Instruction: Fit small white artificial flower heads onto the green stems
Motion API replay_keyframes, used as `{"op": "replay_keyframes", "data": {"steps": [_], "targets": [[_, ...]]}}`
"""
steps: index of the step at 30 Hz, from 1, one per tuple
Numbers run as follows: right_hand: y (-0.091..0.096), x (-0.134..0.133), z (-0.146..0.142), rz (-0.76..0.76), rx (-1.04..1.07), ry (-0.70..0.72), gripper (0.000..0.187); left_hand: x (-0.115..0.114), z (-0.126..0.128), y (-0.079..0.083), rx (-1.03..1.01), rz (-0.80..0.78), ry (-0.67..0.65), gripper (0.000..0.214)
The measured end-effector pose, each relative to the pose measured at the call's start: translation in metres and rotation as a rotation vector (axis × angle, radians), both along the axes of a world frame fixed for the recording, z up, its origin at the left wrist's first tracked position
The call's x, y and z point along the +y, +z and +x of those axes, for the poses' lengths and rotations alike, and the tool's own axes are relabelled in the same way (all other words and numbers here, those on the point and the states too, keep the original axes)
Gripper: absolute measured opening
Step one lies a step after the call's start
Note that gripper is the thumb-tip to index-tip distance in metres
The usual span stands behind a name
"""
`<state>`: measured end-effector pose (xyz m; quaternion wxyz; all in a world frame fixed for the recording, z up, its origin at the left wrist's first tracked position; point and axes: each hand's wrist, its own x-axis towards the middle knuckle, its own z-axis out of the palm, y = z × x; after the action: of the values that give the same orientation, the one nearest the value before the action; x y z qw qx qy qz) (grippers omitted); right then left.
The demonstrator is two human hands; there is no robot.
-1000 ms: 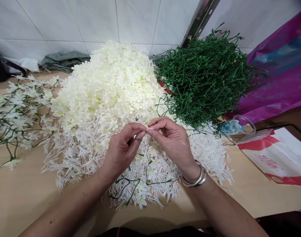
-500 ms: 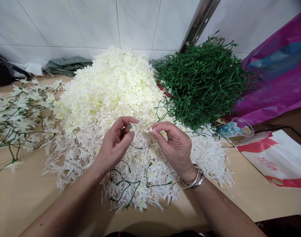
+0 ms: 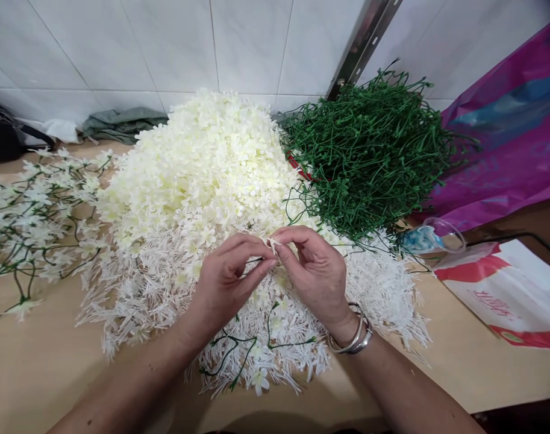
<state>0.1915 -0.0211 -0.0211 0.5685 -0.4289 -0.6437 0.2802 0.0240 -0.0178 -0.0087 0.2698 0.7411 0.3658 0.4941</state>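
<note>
My left hand [image 3: 234, 271] and my right hand [image 3: 315, 274] meet fingertip to fingertip above the middle of the pile. A small white flower piece [image 3: 273, 243] is pinched by my right thumb and forefinger, its exact shape too small to make out. Between my left thumb and fingers shows a short length of dark green stem [image 3: 255, 260]; the rest of it is hidden by the hand. Below both hands lie white thread-like stamens [image 3: 297, 352] and a branching green stem with white flowers [image 3: 255, 340].
Behind my hands rises a heap of loose cream-white petals [image 3: 220, 157]. Bare green stems [image 3: 369, 150] are heaped at the back right. Finished-looking flower sprays [image 3: 44, 211] lie left. A plastic cup [image 3: 431, 237], a red-and-white bag [image 3: 505, 295] and a purple bag [image 3: 496, 138] stand right.
My left hand has moved right and slightly down, so its fingertips now touch my right fingertips at the white piece. My right hand has stayed nearly in place.
</note>
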Motion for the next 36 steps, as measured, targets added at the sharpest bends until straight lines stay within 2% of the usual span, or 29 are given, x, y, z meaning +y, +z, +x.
{"op": "replay_keyframes", "data": {"steps": [3, 7, 10, 14, 18, 21, 28, 36], "targets": [[0.001, 0.002, 0.002, -0.057, 0.039, -0.029, 0.012, -0.002, -0.003, 0.005, -0.025, -0.200, -0.020, 0.011], [0.006, 0.006, 0.008, -0.130, 0.127, -0.069, 0.006, -0.001, -0.011, 0.006, -0.249, -0.584, -0.050, 0.031], [0.007, 0.009, 0.009, -0.208, 0.171, -0.036, 0.005, 0.003, -0.014, 0.001, -0.352, -0.691, -0.082, 0.032], [0.000, 0.010, 0.007, -0.312, 0.243, 0.075, 0.006, 0.009, -0.014, -0.005, -0.380, -0.670, -0.069, 0.025], [-0.007, 0.009, 0.007, -0.368, 0.316, 0.164, 0.010, 0.013, -0.013, -0.003, -0.440, -0.723, -0.101, 0.035], [-0.007, 0.009, 0.009, -0.388, 0.329, 0.211, 0.011, 0.013, -0.012, -0.001, -0.408, -0.734, -0.123, 0.028], [-0.004, 0.008, 0.011, -0.436, 0.317, 0.293, 0.014, 0.011, -0.011, -0.001, -0.302, -0.578, -0.005, 0.010], [0.001, 0.007, 0.011, -0.451, 0.244, 0.298, 0.022, 0.009, -0.015, -0.003, -0.103, -0.438, -0.019, 0.007]]}}
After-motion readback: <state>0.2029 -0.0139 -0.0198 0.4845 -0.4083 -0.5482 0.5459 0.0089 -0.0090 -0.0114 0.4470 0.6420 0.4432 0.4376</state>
